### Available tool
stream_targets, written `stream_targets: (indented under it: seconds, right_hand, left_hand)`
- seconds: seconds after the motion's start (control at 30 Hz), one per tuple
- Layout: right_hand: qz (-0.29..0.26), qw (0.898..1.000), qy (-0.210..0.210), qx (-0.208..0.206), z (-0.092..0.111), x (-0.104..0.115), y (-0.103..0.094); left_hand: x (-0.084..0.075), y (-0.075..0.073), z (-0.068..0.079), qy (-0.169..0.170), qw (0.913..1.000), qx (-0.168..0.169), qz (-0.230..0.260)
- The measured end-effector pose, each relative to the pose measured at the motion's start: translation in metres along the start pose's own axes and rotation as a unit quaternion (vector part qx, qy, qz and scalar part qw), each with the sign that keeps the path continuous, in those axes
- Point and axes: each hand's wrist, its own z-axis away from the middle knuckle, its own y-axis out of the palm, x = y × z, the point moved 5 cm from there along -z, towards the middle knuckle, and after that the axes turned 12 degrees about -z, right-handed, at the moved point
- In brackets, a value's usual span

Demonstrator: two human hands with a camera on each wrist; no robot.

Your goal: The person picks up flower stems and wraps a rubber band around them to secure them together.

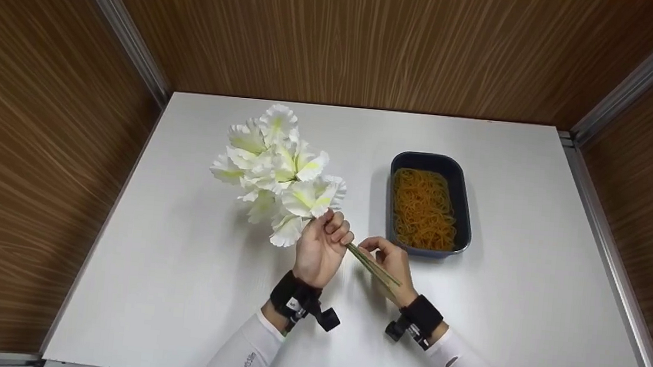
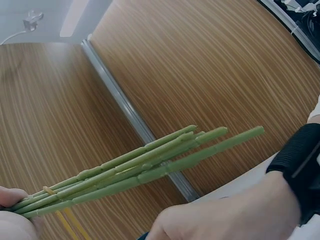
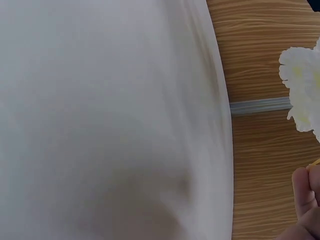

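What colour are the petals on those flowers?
The petals are white with yellow-green centres, shown best in the head view.

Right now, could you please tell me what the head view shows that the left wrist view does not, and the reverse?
Only the head view shows the white flowers and the pile of rubber bands. Only the left wrist view shows the strip light overhead. Both share the green stems, left hand, right hand and wood panels.
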Motion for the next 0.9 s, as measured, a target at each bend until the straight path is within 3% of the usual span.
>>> stream_targets:
  seconds: [0.33,0.47,0.73,0.9]
  right_hand:
    - [-0.056,0.996,0.075,0.004,0.036,-0.013,0.031]
    - [-0.069,0.993,0.096,0.007,0.048,-0.013,0.037]
    - [-0.078,0.997,0.002,-0.018,0.070,0.003,0.041]
    - [-0.083,0.991,-0.101,-0.023,0.077,0.020,0.040]
  left_hand:
    - [-0.002,-0.010,-0.005,0.014,0.9983,-0.056,-0.008]
    - [-0.002,-0.013,-0.006,0.021,0.9979,-0.060,-0.013]
    - [-0.002,-0.019,-0.009,0.032,0.9963,-0.076,-0.021]
    - [-0.001,-0.022,-0.011,0.035,0.9954,-0.084,-0.029]
